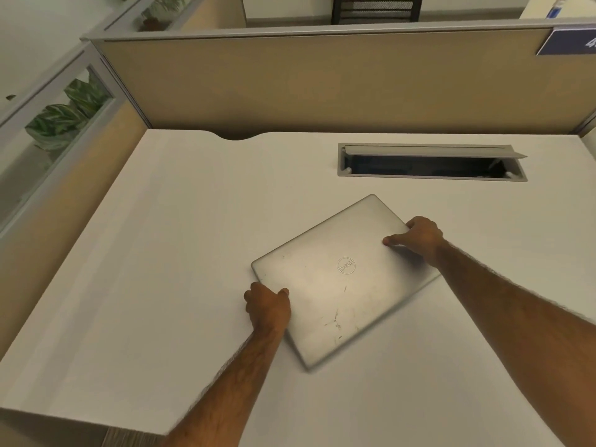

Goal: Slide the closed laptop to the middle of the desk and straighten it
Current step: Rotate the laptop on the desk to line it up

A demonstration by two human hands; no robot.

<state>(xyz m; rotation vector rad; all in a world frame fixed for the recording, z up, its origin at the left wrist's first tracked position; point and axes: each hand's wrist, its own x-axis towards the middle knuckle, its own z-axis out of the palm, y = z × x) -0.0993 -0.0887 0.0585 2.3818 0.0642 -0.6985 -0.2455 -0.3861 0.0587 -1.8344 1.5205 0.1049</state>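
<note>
silver laptop (pixel 342 279) — scuffed, white desk (pixel 180 240), beige partition (pixel 290 82)

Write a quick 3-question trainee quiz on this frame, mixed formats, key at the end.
1. True or false: the laptop lies square to the desk edges.
2. Multiple choice: where do the hands grip the laptop? A) both on its near edge B) left hand on its left side, right hand at its right corner C) one hand only, on the lid's middle
3. Fill in: the cable tray set into the desk behind the laptop has its flap ____.

Key
1. False: it sits rotated, one corner pointing toward the partition.
2. B
3. Open
</note>
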